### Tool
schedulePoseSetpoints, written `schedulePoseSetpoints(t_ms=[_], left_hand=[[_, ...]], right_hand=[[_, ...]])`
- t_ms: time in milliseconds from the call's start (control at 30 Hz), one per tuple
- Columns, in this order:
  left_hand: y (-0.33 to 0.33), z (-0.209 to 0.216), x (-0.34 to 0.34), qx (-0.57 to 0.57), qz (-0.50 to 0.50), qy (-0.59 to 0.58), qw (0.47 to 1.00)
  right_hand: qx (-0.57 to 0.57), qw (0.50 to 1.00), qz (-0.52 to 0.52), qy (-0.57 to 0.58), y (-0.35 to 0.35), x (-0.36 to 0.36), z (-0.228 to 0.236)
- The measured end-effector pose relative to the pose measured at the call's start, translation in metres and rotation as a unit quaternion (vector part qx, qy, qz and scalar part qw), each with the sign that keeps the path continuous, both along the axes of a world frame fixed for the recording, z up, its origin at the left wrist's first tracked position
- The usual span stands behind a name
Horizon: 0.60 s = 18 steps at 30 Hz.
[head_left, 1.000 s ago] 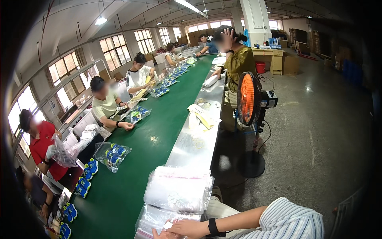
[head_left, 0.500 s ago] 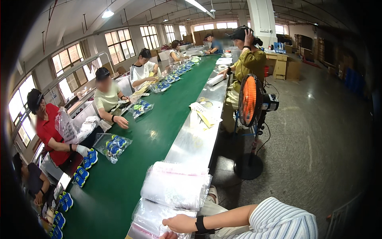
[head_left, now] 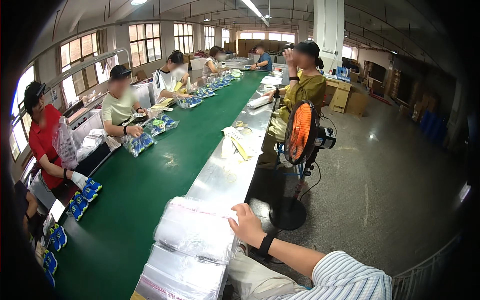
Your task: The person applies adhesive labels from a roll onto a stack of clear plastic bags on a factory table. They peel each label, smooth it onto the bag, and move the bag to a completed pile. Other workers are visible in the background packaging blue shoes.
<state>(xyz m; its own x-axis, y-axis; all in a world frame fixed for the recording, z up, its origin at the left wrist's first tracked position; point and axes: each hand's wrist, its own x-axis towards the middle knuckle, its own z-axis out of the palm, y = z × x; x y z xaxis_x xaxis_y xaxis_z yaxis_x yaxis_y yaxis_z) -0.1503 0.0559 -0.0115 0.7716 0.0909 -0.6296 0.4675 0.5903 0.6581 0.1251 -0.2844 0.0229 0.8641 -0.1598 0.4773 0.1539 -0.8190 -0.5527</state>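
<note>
Room over green belt [head_left: 125, 215] btwn bag pile [head_left: 192, 227] & shoes [head_left: 78, 206]; fan [head_left: 300, 132] blocks R of metal ledge [head_left: 212, 185].

Fan [head_left: 301, 132]: orange front, it stands on the floor [head_left: 395, 200] beside the right edge of the table [head_left: 215, 182].
Papers [head_left: 238, 146]: white and yellow, they lie near the same edge.
Desk [head_left: 340, 96]: yellowish, well apart from the table, with a cardboard box [head_left: 357, 105] just beside it.
Windows [head_left: 141, 46]: in a row, on the wall [head_left: 167, 45] beyond the left edge of the table.

Metal ledge [head_left: 209, 182]: plastic bags [head_left: 192, 231], seemingly paper sheets [head_left: 234, 141].
</note>
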Motion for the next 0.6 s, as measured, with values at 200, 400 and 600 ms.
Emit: schedulePoseSetpoints(t_ms=[200, 400, 600], left_hand=[[-0.003, -0.003, -0.015, 0.124, -0.068, 0.045, 0.989], [-0.024, 0.008, 0.004, 0.177, -0.064, 0.044, 0.981], [-0.038, 0.019, 0.014, 0.115, 0.018, 0.0, 0.993]], right_hand=[[-0.191, 0.951, 0.232, -0.076, 0.056, -0.022, 0.016], [-0.237, 0.961, 0.144, 0.006, 0.072, -0.024, 0.002], [0.073, 0.821, 0.53, 0.198, 0.133, -0.107, 0.003]])
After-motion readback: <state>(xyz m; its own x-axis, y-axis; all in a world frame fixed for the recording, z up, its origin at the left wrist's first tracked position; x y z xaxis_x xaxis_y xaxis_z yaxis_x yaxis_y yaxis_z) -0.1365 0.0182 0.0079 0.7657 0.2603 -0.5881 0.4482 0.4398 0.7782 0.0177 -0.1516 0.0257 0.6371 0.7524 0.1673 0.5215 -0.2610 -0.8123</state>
